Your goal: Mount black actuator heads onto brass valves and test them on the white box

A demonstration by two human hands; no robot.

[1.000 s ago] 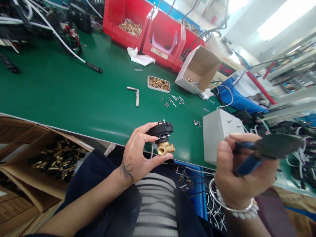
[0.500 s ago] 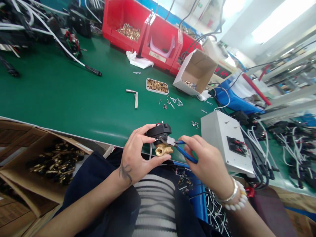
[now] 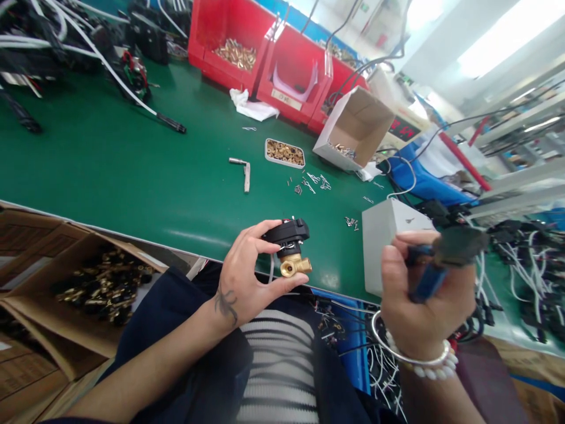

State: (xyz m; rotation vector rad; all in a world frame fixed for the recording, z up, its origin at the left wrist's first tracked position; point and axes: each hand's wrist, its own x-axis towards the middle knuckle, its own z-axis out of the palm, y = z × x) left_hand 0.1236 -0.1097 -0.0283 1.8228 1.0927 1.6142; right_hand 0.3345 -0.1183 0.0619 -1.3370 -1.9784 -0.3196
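Note:
Between the thumb and fingers of my left hand [image 3: 247, 268] is a brass valve [image 3: 295, 265] with a round black actuator head [image 3: 288, 231] on top. A thin metal clip shows at the black neck, beside my fingertip, and a pale cable hangs behind. Off to the right, my right hand [image 3: 430, 294] is closed around the blue handles of pliers [image 3: 426, 281]. Their dark metal head points up toward the camera and is blurred by motion. The pliers are apart from the valve, in front of the grey box [image 3: 379, 235].
Small pins [image 3: 352, 222] and spring clips [image 3: 315, 181] lie on the green table [image 3: 132, 171]. Behind them are a tray of brass parts [image 3: 285, 154], a socket wrench [image 3: 245, 172], red bins [image 3: 282, 88] and a cardboard box [image 3: 355, 129]. A carton of brass valves [image 3: 103, 285] stands at lower left.
My right hand has pulled the pliers off the valve's neck and swung them right and up, in front of the grey box. My left hand still holds the valve in nearly the same place.

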